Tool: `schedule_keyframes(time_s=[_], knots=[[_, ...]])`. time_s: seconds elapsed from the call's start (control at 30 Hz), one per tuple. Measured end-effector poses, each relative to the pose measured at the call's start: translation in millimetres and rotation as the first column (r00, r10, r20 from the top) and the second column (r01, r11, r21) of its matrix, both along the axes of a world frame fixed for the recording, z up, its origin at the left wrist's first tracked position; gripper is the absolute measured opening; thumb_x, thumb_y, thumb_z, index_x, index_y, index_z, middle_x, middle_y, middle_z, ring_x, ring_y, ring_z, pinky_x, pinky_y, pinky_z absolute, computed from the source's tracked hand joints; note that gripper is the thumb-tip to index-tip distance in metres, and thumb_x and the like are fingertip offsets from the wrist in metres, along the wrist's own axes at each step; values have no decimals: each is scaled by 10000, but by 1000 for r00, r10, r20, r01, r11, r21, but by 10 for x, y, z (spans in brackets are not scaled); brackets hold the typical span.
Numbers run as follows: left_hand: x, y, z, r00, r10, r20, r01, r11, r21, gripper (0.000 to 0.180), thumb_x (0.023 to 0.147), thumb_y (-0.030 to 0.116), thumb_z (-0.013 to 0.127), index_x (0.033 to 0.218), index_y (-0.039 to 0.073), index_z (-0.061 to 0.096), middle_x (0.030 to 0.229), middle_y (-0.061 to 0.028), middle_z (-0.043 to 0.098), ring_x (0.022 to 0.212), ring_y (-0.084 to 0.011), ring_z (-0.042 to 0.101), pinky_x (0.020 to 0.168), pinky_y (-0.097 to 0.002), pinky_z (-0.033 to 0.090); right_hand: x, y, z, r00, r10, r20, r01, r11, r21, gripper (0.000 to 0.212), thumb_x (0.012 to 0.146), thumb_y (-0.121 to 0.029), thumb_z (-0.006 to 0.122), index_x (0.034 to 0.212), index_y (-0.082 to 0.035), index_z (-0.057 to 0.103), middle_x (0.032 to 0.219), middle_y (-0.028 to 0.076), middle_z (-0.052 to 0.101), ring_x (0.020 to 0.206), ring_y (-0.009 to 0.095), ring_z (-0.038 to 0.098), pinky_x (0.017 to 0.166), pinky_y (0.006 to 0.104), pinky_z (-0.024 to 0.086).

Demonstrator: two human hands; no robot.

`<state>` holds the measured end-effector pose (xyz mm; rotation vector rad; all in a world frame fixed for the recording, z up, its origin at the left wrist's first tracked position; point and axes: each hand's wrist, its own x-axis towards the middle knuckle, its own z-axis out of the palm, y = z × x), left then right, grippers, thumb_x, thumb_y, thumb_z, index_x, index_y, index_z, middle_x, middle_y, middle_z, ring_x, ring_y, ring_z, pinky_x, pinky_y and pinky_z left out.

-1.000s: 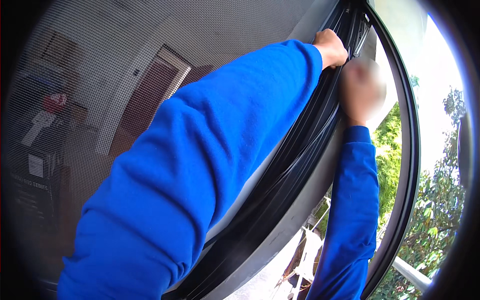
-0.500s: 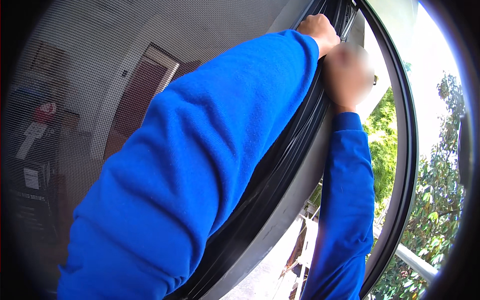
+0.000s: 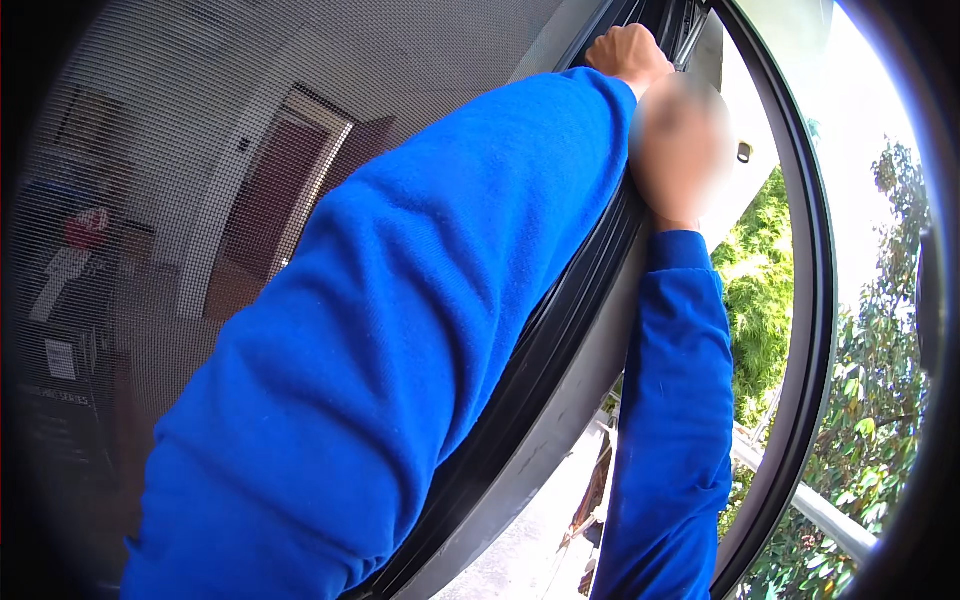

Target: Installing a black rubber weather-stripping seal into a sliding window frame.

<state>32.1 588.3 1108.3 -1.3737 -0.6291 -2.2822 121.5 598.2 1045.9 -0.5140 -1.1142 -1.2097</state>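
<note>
Both my arms, in blue sleeves, reach up to a black door or window frame (image 3: 548, 372) with long grooves. At its upper end my left hand (image 3: 628, 54) is closed in a fist against the frame; its fingertips and whatever they hold are hidden. Just below and right of it, my right hand (image 3: 683, 150) is raised against the frame's edge, close to the left. A blur covers that hand, so its fingers cannot be made out. A dark mesh screen (image 3: 440, 60) spreads to the left of the frame, partly behind my left sleeve.
Through the mesh show a dark red door (image 3: 262, 200) and stacked dark boxes (image 3: 65, 385). To the right stands another curved-looking black frame (image 3: 822, 260). Beyond it are leafy trees (image 3: 870, 440) and a pale rail (image 3: 835, 522).
My right hand and forearm have shifted a little to the left. The left hand has moved slightly left and stays closed at the frame.
</note>
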Motion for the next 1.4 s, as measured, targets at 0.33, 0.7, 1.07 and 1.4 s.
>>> schedule_keyframes(time_s=[0.33, 0.7, 1.07, 1.4], knots=[[-17, 34, -47, 1000, -10, -11, 10, 1000, -22, 242, 771, 247, 723, 868, 27, 742, 968, -201, 728, 933, -351, 710, 826, -416, 572, 5, 50, -24, 999, -1, -50, 1, 1000, 1, 244, 834, -274, 634, 946, -97, 759, 1035, 86, 621, 1083, 272, 542, 966, 417, 375], [153, 229, 176, 928, 260, 266, -288, 955, 75, 235, 850, 173, 597, 912, -12, 728, 1002, -235, 711, 954, -374, 696, 853, -448, 552, -83, 61, -12, 1000, 5, -14, -5, 1000, 5, 257, 820, -257, 640, 974, -86, 755, 1026, 100, 625, 1064, 279, 556, 960, 420, 380], [89, -47, -53, 999, 13, 39, -13, 1000, 16, 271, 859, 155, 566, 994, -26, 718, 1086, -271, 685, 1047, -435, 649, 929, -495, 506, 55, 123, -107, 999, 39, 3, -39, 999, 9, 256, 816, -262, 631, 964, -101, 765, 1001, 96, 626, 1056, 276, 559, 959, 423, 379], [-279, -234, 178, 955, -223, -198, 124, 900, -418, 269, 821, 233, 768, 734, -18, 726, 637, -182, 689, 513, -300, 688, 453, -372, 566, 22, 130, -129, 995, 102, -3, -102, 995, 17, 250, 840, -305, 647, 957, -133, 784, 974, 78, 645, 1044, 260, 582, 961, 397, 383]])
